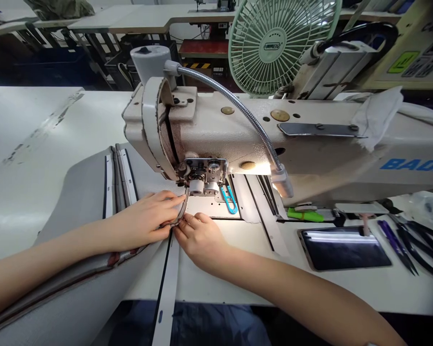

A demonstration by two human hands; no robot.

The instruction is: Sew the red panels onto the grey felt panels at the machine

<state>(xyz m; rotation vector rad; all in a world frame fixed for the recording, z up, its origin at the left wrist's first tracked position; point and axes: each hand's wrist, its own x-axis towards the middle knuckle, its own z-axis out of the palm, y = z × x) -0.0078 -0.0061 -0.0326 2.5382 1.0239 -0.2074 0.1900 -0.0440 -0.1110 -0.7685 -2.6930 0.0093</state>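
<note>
Fabric [81,190] is bearing two far strips [109,185], apparently sewn; left hand [146,218] is pressing flat, right hand [202,242] pinching its edge; near strip [169,286] is trailing, likely unsewn.

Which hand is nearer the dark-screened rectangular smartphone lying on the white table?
Right. The right hand is left of the smartphone, touching the edge of the grey fabric panel; the left hand lies on that panel, farther left.
</note>
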